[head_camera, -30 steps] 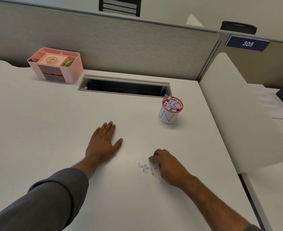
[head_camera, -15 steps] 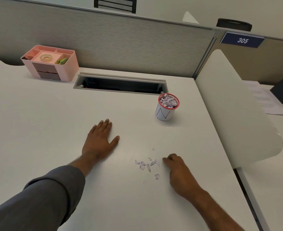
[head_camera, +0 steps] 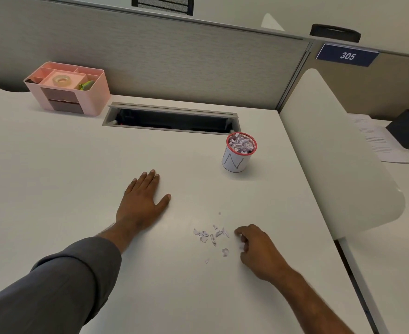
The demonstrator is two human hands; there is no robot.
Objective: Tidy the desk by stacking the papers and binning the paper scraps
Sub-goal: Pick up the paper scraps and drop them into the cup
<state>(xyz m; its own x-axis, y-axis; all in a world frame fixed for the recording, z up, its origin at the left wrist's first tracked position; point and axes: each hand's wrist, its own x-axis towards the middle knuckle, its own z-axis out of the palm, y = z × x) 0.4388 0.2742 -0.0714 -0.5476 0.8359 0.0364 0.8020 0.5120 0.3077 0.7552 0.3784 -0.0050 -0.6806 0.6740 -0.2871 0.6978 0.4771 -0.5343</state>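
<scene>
Several small torn paper scraps [head_camera: 211, 235] lie scattered on the white desk [head_camera: 54, 179], in front of me and slightly right. My right hand [head_camera: 258, 249] sits just right of them with its fingers curled, and a small white scrap shows pinched at its fingertips. Flat on the desk to the left of the scraps rests my left hand [head_camera: 142, 201], fingers straight. A small white cup with a red rim [head_camera: 233, 160], serving as the bin, stands farther back right and is heaped with scraps.
A pink desk organiser [head_camera: 87, 97] with a tape roll stands at the back left. An open cable slot [head_camera: 172, 119] runs along the grey partition. A white divider panel [head_camera: 331, 153] borders the desk's right side; printed papers [head_camera: 376, 141] lie beyond it.
My right hand has slid to the right off the pile, uncovering more scraps, and its fingers have closed on one piece. The left hand has stayed flat.
</scene>
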